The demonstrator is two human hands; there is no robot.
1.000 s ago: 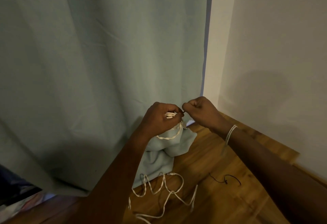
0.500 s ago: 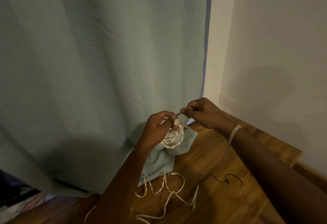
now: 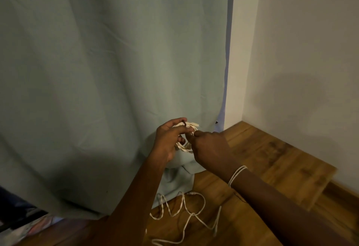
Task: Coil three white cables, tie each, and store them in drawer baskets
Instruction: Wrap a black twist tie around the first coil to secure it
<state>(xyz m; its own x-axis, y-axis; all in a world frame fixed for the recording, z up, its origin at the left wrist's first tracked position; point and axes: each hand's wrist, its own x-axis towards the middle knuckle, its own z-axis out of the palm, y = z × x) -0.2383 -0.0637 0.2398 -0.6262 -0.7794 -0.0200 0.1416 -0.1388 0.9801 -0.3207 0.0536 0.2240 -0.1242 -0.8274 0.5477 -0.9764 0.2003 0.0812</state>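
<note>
A small coil of white cable (image 3: 185, 144) sits in my left hand (image 3: 168, 141), which grips it in front of the curtain. A thin dark tie (image 3: 185, 124) crosses the top of the coil by my left fingertips. Pressed against the coil from the right, my right hand (image 3: 208, 146) has its fingers pinched on the tie or the coil; which one is hidden. More white cable (image 3: 186, 209) lies loose and tangled on the wooden floor (image 3: 272, 160) below my arms.
A pale green curtain (image 3: 108, 75) hangs across the left and pools on the floor. A white wall (image 3: 301, 51) closes the corner at right, with a baseboard along it. White string is wrapped around my right wrist (image 3: 237, 175). Dark and coloured items show at bottom left (image 3: 21, 224).
My right hand has moved left and down onto the coil. My left hand has opened its fingers around the coil and turned it. The black tie piece seen on the floor is now behind my right arm.
</note>
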